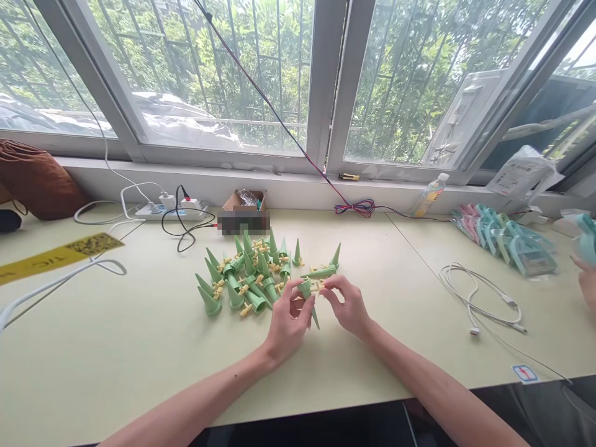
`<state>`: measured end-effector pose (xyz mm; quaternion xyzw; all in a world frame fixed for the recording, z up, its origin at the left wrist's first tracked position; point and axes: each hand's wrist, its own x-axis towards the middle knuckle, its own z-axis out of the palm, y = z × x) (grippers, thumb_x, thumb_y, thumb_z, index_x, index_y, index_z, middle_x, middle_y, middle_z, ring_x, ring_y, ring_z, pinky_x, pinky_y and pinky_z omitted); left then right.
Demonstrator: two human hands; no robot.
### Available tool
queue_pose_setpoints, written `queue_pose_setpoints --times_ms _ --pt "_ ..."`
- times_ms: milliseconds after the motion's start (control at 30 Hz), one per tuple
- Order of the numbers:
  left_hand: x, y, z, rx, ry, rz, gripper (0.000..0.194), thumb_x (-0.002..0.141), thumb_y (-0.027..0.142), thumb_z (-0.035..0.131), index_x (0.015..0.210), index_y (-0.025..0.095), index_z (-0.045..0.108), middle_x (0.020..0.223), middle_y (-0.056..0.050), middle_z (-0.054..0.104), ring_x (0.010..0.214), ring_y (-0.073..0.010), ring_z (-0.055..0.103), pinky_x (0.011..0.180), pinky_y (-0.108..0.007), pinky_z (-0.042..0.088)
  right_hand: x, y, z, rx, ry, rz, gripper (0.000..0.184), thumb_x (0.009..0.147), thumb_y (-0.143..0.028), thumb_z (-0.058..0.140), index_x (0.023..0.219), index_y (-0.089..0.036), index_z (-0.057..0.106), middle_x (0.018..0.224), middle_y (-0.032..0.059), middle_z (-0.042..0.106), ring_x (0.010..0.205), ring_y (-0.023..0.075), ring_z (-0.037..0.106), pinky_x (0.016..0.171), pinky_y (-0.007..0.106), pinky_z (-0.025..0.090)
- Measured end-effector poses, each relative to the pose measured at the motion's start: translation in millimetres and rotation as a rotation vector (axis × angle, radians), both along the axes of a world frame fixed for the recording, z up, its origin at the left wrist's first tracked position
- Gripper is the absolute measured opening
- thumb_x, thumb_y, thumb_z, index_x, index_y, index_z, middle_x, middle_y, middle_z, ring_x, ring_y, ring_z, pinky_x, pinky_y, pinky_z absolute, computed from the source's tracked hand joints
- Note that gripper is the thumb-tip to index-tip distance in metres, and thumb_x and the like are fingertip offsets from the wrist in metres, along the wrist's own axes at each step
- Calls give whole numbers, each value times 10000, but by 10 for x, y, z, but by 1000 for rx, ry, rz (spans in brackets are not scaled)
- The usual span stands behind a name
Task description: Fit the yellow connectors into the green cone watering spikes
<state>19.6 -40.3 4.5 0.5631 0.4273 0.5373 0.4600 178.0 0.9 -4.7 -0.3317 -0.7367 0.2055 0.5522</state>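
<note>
My left hand (286, 323) grips a green cone-shaped spike (309, 297), point down toward me. My right hand (347, 304) pinches a small yellow valve piece (319, 285) at the spike's wide end. Both hands hover just above the pale table (116, 347). Just beyond my left hand lies a heap of several green spikes with yellow valves (251, 276), some upright, some lying flat. One more green spike (321, 272) lies right behind my fingers.
A white cable (475, 298) coils at the right. Packs of pink and teal items (507, 242) and another person's hand (587, 282) are at the far right. A power strip (170, 210), a small cardboard box (244, 202), a bottle (428, 195) and red-blue wires (356, 207) line the window sill.
</note>
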Motion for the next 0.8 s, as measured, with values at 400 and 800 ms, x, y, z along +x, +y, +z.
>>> queue_pose_setpoints --times_ms 400,800 --pt "-24 32 -69 53 62 45 272 897 384 610 1102 248 494 674 70 498 420 -57 469 394 -182 413 15 2 12 5 -84 10 158 978 -302 500 852 -214 534 728 7 614 625 135 583 609 257 507" --pt "-53 48 -61 78 157 23 253 902 395 598 1088 240 524 621 79 442 424 -60 450 409 -183 392 63 33 -61 48 -181 22 216 1008 -313 445 841 -213 537 711 9 563 592 129 483 568 261 440"
